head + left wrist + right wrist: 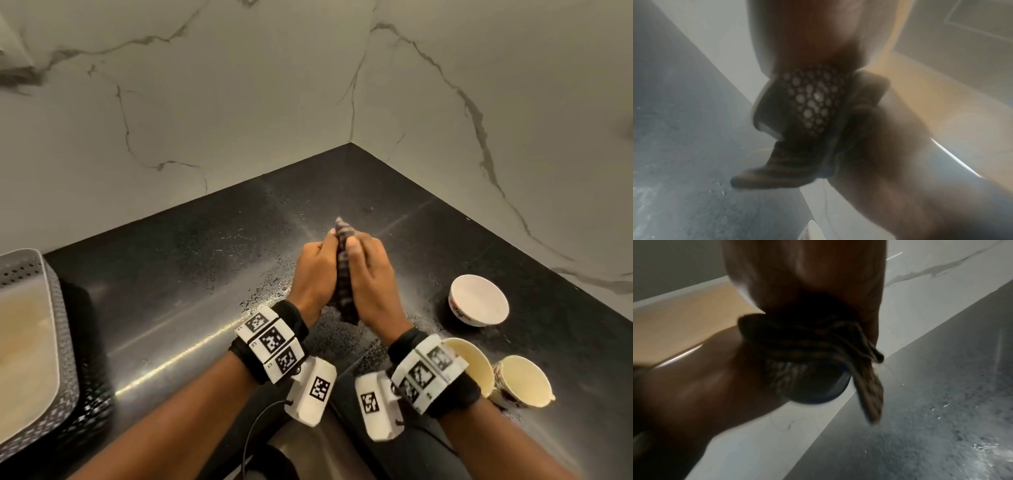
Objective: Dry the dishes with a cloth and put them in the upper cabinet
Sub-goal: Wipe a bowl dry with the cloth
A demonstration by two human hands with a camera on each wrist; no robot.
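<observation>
Over the black counter (212, 274) my two hands meet palm to palm. Between them sits a dark striped cloth (344, 274), bunched up. The left hand (315, 274) and right hand (366, 277) both have fingers curled in. The head view hides what lies inside. In the left wrist view a small dark dish (812, 100) with pale dots lies against the left palm (797, 32), and the cloth (777, 175) hangs below it. The right wrist view shows the dish's round foot (813, 387), with the cloth (869, 386) wrapped over it under the right hand (807, 272).
Three pale bowls stand on the counter at the right: a white one (478, 305), a cream one (471, 363) partly behind my right wrist, and another cream one (524, 380). A perforated metal basket (51, 308) sits at the left edge. Marble walls (239, 102) form a corner behind. Water drops speckle the counter.
</observation>
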